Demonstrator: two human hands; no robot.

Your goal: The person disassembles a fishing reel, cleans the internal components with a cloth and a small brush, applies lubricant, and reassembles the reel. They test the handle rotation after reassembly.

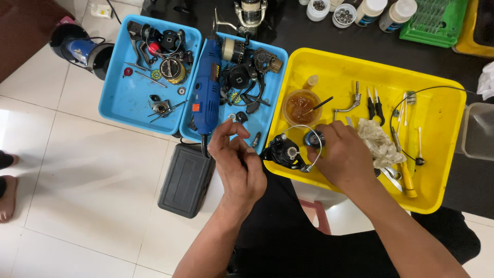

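My right hand [343, 154] steadies the stripped black fishing reel body [284, 151] at the yellow plastic tray's [442, 116] near-left corner; my left hand [237, 160] hovers half-curled, empty. Parts lie loose in two blue trays [119, 92]: reassembly looks far off.

Bare strip of yellow tray [437, 110] right of tools, blue trays [121, 95] crowded, rotary tool [207, 85] bridging both

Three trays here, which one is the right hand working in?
The yellow tray. The right hand rests inside it on a black reel; both blue trays lie further left, beyond the left hand.
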